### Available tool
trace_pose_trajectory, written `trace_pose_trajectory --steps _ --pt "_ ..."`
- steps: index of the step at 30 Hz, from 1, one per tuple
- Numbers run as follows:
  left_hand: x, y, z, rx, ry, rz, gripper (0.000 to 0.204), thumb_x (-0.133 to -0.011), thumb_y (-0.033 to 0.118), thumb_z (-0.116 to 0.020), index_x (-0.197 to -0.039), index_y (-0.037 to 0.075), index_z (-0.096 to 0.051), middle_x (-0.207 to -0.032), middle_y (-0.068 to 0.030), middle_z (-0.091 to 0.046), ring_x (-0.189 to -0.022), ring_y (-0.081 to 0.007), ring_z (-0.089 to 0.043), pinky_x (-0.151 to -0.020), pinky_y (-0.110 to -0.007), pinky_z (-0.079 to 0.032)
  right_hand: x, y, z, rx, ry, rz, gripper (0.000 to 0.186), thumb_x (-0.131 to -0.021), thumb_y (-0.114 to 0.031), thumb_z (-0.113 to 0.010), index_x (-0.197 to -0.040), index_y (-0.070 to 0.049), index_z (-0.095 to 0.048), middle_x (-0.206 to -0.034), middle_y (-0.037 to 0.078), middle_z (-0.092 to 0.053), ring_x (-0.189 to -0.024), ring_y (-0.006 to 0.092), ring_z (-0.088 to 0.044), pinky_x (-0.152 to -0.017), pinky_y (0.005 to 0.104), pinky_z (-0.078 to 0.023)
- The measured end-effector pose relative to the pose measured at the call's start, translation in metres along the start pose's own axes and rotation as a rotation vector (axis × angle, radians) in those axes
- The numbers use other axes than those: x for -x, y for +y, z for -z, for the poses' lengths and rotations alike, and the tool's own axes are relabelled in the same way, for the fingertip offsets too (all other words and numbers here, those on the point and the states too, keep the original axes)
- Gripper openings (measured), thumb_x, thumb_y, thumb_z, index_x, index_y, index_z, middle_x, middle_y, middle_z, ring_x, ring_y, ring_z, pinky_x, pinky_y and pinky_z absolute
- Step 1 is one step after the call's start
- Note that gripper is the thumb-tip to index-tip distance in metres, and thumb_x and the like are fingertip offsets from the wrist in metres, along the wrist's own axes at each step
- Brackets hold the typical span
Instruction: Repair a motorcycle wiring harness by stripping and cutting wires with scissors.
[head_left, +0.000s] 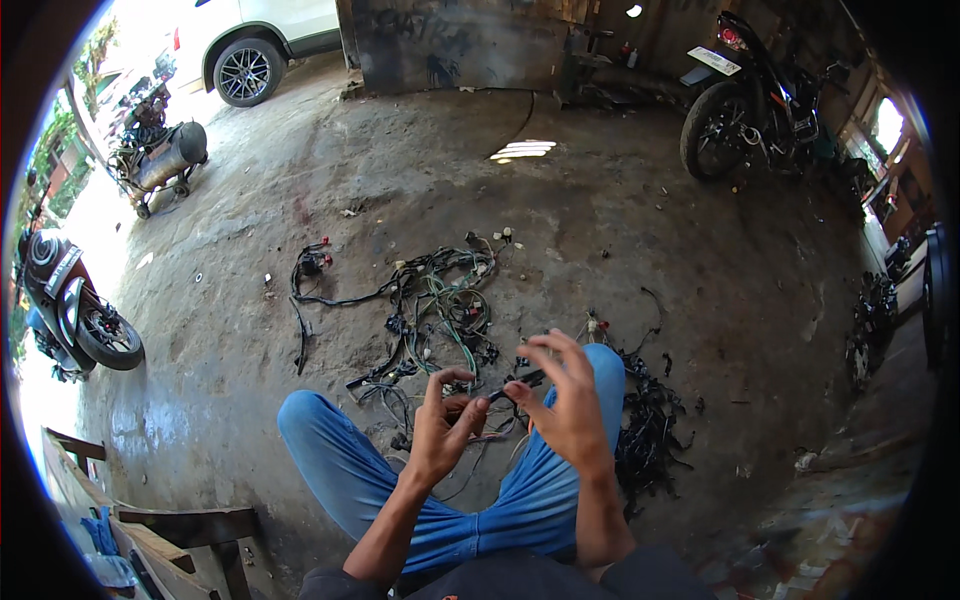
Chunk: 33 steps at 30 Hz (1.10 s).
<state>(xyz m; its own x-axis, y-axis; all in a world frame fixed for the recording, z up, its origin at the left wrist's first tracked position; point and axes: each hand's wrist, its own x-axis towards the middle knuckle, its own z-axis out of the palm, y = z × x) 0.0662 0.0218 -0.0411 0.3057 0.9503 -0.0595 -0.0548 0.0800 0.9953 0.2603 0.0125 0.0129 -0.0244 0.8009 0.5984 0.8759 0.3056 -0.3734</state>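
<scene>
- L hand (442, 428): grip pinches blk cable (498, 395)
- R hand (574, 412): thumb at cable, can't tell if grip's closed
- Wiring harness (403, 290) on floor (600, 210), far; 1 blk wire pile (650, 432), right

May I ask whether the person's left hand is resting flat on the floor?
No, the left hand is raised, with its thumb and fingers at one end of a slim dark piece.

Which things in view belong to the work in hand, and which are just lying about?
Likely the work's: black piece in the left hand, right hand at its other end; wire tangle; black wire pile.

Likely just about: car; tank; left motorbike; right motorbike.
</scene>
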Motion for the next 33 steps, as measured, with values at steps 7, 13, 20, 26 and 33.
trace_pose_trajectory --steps 7,13,20,26,33 --pt "0.003 0.0 -0.003 -0.459 0.035 -0.174 0.037 -0.094 0.02 -0.074 -0.114 0.004 -0.047 -0.09 -0.0187 -0.075 -0.083 -0.0244 -0.076 -0.07 -0.034 -0.058 -0.02 0.018 -0.008 -0.443 -0.874 -0.602 0.076 -0.094 -0.071 -0.05 -0.087 0.0 -0.076 -0.059 0.017 -0.061 -0.064 0.0278 -0.067 -0.065 0.0446 -0.049" --pt "0.003 0.008 0.001 -0.621 0.02 -0.296 0.031 -0.091 0.022 -0.076 -0.106 0.005 -0.056 -0.087 -0.0117 -0.074 -0.076 -0.0236 -0.075 -0.066 -0.032 -0.058 -0.036 0.021 -0.006 -0.241 -1.19 -0.631 0.081 -0.097 -0.073 -0.041 -0.088 -0.001 -0.077 -0.064 0.01 -0.069 -0.067 0.0195 -0.07 -0.068 0.0333 -0.054" --pt "0.002 0.01 -0.001 -0.583 -0.001 -0.372 0.025 -0.09 0.021 -0.076 -0.105 0.005 -0.063 -0.088 -0.0081 -0.074 -0.074 -0.0229 -0.074 -0.067 -0.032 -0.057 -0.024 0.037 -0.028 -0.831 -1.064 -0.519 0.049 -0.1 -0.045 -0.062 -0.086 0.0 -0.077 -0.076 0.008 -0.073 -0.071 0.0188 -0.069 -0.071 0.0304 -0.052" --pt "-0.001 0.024 0.004 -0.699 -0.04 -0.261 0.021 -0.094 0.023 -0.07 -0.108 0.008 -0.063 -0.082 -0.0137 -0.072 -0.069 -0.0291 -0.072 -0.062 -0.038 -0.054 -0.019 0.01 -0.026 -0.582 -0.521 -0.352 0.021 -0.087 -0.027 -0.079 -0.089 -0.006 -0.078 -0.082 0.007 -0.072 -0.079 0.0245 -0.065 -0.081 0.0352 -0.051" --pt "-0.008 0.021 -0.013 -0.72 -0.012 -0.219 0.019 -0.099 0.025 -0.063 -0.109 0.008 -0.062 -0.075 -0.0196 -0.067 -0.065 -0.0367 -0.066 -0.057 -0.043 -0.048 0.007 -0.009 -0.01 -0.4 0.024 -0.176 0.007 -0.079 -0.017 -0.08 -0.084 -0.012 -0.078 -0.075 -0.001 -0.064 -0.091 0.0223 -0.059 -0.101 0.0462 -0.041"
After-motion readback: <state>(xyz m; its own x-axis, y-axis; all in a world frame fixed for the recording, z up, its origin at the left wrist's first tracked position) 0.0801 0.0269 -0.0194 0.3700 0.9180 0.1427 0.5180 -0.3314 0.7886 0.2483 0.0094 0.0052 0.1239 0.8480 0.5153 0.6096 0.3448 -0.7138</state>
